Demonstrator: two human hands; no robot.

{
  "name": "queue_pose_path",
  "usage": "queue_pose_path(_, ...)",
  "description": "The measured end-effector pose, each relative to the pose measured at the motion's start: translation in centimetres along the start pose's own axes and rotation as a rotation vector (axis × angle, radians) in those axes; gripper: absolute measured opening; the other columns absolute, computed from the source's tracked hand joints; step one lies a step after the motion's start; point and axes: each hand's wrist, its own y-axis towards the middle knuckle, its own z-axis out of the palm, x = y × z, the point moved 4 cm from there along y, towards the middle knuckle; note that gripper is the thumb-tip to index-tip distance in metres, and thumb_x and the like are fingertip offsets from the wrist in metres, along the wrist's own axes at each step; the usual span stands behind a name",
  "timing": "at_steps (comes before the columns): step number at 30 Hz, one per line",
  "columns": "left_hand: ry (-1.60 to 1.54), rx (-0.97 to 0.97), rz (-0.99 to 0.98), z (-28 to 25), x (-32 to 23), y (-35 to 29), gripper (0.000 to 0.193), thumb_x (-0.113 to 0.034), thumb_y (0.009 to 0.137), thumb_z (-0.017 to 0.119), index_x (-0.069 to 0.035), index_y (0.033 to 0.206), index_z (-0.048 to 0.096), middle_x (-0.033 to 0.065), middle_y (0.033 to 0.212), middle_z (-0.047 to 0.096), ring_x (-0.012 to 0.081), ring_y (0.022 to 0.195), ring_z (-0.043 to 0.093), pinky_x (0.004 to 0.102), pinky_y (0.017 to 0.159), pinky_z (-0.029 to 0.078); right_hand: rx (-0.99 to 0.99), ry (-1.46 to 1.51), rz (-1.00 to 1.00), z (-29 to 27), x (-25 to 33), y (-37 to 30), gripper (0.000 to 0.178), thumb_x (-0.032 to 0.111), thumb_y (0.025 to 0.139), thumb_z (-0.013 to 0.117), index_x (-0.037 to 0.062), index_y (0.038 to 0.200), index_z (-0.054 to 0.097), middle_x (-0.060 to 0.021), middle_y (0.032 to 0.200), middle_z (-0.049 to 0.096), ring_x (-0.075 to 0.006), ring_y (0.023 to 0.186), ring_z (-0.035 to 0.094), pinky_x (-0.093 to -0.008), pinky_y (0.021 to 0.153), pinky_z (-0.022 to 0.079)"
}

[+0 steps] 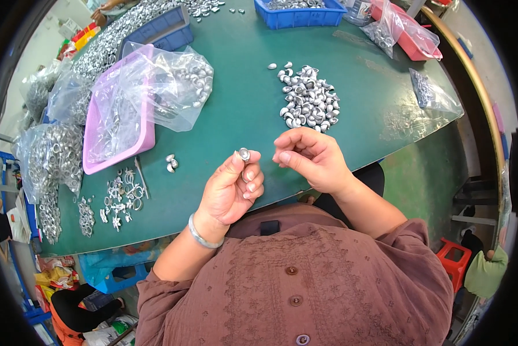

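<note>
Between the thumb and forefinger of my left hand (230, 187) is a small silver cup-shaped metal piece (244, 154), its round face turned up. The other left fingers curl below it, and a bangle (204, 233) circles that wrist. My right hand (313, 158) hovers just to the right, its fingers loosely bent and a gap between thumb and forefinger; nothing shows in it. Just beyond my right hand lies a pile of small curved silver metal pieces (309, 101). Several similar loose pieces (171, 164) rest on the green table (241, 75) left of my left hand.
A tilted pink tray (146, 135) and plastic bags of metal parts (195, 81) occupy the left side. Small castings (120, 196) and a thin tool (141, 177) lie near the edge. Blue bins (299, 18) and a red tray (417, 43) stand at the back.
</note>
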Motion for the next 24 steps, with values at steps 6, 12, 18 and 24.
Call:
queue_pose_path(6, -0.04, -0.016, -0.027, 0.2, -0.1, 0.0, 0.026, -0.031, 0.089, 0.048, -0.006, 0.091, 0.056, -0.0001, 0.068, 0.044, 0.0106, 0.058, 0.039, 0.0199, 0.048, 0.032, -0.044, 0.001, 0.037, -0.8, 0.0, 0.3, 0.014, 0.001, 0.081, 0.056, -0.0008, 0.095, 0.055, -0.0022, 0.083, 0.058, -0.008, 0.078, 0.057, -0.0207, 0.067, 0.046)
queue_pose_path(12, 0.058, -0.091, 0.092, 0.7, -2.8, -0.3, 0.021, -0.028, 0.088, 0.048, -0.009, 0.086, 0.055, 0.0005, 0.069, 0.044, 0.0105, 0.059, 0.04, 0.0192, 0.047, 0.032, -0.149, -0.471, -0.102, -2.7, 0.7, 1.7, 0.014, 0.003, 0.078, 0.058, 0.0005, 0.092, 0.058, -0.0022, 0.079, 0.059, -0.0069, 0.068, 0.053, -0.0217, 0.064, 0.045)
queue_pose_path(18, 0.183, -0.162, 0.281, 1.8, -8.8, -1.1, 0.019, -0.026, 0.087, 0.048, -0.007, 0.083, 0.052, 0.0015, 0.068, 0.049, 0.0108, 0.057, 0.044, 0.0212, 0.047, 0.034, -0.169, -0.706, -0.213, -3.4, 1.4, 2.9, 0.012, 0.003, 0.076, 0.059, 0.0011, 0.088, 0.058, -0.0054, 0.077, 0.059, -0.0131, 0.065, 0.055, -0.0241, 0.059, 0.044)
queue_pose_path(24, 0.407, -0.343, 0.636, 1.6, -17.8, 0.0, 0.016, -0.014, 0.087, 0.048, 0.001, 0.089, 0.048, 0.0114, 0.09, 0.049, 0.0206, 0.083, 0.049, 0.033, 0.084, 0.044, -0.162, -0.891, -0.311, -3.9, 2.0, 4.3, 0.01, 0.005, 0.074, 0.06, 0.001, 0.083, 0.057, -0.0084, 0.076, 0.056, -0.0217, 0.068, 0.056, -0.0296, 0.058, 0.044)
